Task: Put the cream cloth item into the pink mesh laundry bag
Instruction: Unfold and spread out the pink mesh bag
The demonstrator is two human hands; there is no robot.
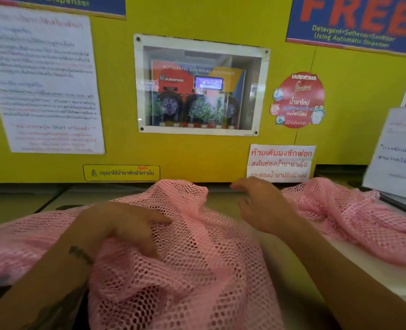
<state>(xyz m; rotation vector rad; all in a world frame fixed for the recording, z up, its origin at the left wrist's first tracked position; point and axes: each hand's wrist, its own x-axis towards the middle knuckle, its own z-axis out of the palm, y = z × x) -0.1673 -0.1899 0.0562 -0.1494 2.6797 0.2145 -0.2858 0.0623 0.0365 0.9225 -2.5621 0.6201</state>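
The pink mesh laundry bag (197,270) lies crumpled across the machine top, stretching from the left edge to the far right. My left hand (128,227) rests on its middle, thumb pointing right and fingers curled into a fold of the mesh. My right hand (261,206) hovers just above the bag's rear part with its fingers spread, holding nothing. A smooth cream-white patch (364,272) shows at the lower right beside the mesh. I cannot tell whether it is the cream cloth item or a bare surface.
A yellow wall panel (197,153) with posters and a glazed dispenser window (199,86) rises directly behind the bag. A white paper notice (397,153) stands at the right. A grey-beige machine top (223,201) shows between folds of mesh.
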